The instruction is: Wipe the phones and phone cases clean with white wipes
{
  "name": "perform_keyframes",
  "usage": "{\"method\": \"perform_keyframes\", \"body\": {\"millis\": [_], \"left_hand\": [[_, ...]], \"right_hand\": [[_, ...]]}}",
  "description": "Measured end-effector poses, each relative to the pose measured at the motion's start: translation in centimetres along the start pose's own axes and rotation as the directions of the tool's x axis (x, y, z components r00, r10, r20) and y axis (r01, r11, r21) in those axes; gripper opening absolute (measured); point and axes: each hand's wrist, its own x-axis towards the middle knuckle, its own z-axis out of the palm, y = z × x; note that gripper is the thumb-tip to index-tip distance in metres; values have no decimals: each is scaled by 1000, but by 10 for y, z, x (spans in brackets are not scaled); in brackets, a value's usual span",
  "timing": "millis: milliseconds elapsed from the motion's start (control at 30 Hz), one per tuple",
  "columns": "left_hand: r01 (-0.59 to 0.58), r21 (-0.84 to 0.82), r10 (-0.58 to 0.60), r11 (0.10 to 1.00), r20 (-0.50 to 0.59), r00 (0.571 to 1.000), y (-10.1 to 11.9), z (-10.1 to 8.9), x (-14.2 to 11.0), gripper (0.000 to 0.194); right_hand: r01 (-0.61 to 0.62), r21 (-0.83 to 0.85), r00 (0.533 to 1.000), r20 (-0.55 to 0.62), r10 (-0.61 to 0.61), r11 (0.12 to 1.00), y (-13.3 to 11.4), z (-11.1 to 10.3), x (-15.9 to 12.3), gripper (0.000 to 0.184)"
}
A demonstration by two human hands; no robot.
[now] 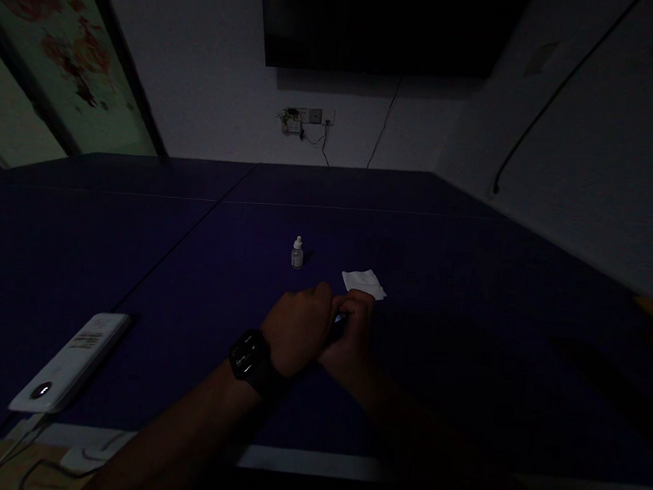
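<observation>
Both hands meet above the blue table (pixel 201 279), near its front middle. My left hand (pixel 298 327), with a black watch (pixel 250 355) on its wrist, is closed and its back faces me. Against it, my right hand (pixel 353 332) has its fingers curled round a small dark object (pixel 339 321) with a bluish glint. Most of that object is hidden, so its kind does not show. Just beyond the right hand lies a folded white tissue (pixel 363 282). A small clear bottle with a white cap (pixel 297 254) stands upright beyond the left hand.
A white power bank (pixel 75 363) with a lit display and plugged-in cable lies at the front left. The table's pale front edge (pixel 306 461) runs below my arms. On the back wall are sockets (pixel 309 116) with cords, under a large dark screen (pixel 382 23).
</observation>
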Motion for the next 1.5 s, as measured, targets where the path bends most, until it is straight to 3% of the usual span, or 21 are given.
{"method": "perform_keyframes", "body": {"millis": [133, 267, 333, 467, 567, 667, 733, 833, 933, 1033, 1133, 1233, 1333, 1500], "left_hand": [[-22, -11, 21, 1000, -15, 1000, -3, 0, 5, 37], [120, -105, -128, 987, -74, 989, -26, 3, 17, 41], [104, -223, -127, 969, -89, 988, -41, 5, 22, 41], [72, -433, -143, 898, -132, 981, -62, 11, 23, 41], [77, -597, -177, 798, -110, 978, -71, 14, 21, 40], [110, -769, -242, 630, -60, 968, -82, 16, 21, 33], [135, -835, -256, 533, -7, 967, -92, 18, 22, 29], [156, -880, -235, 449, 52, 970, -108, 19, 22, 30], [168, -922, -226, 349, 91, 970, -121, 19, 22, 30], [172, -952, -201, 253, 122, 972, -128, 20, 21, 30], [174, -971, -137, 164, 152, 979, -130, 23, 18, 26], [165, -986, 12, 20, 165, 986, -129, 30, 15, 31], [169, -984, 96, 59, 174, 980, -125, 39, 18, 46], [-10, -976, 171, 219, 28, 985, -111, 41, 28, 35]], "right_hand": [[4, -1, 1000, -4, -4, 1000, 2, -3, -4, 59], [47, 91, 999, -9, -46, 995, -2, -8, -10, 59], [33, 118, 999, 14, -35, 992, -1, -11, -11, 59], [-193, 234, 981, 27, 192, 953, 10, -14, -4, 61], [-382, 377, 919, 58, 391, 843, 22, -15, 5, 58], [-508, 472, 845, 112, 523, 721, 34, -17, 17, 42], [-599, 535, 768, 175, 616, 596, 40, -20, 26, 35], [-728, 573, 619, 311, 721, 377, 48, -22, 38, 44], [-810, 556, 470, 430, 771, 184, 52, -21, 44, 46], [-846, 531, 353, 505, 787, 39, 56, -17, 46, 41], [-857, 512, 275, 558, 783, -64, 60, -12, 47, 38], [-854, 501, 225, 598, 769, -140, 65, -10, 47, 39], [-848, 490, 185, 633, 751, -204, 68, -7, 46, 42], [-848, 453, 130, 683, 719, -277, 71, -3, 43, 47]]}}
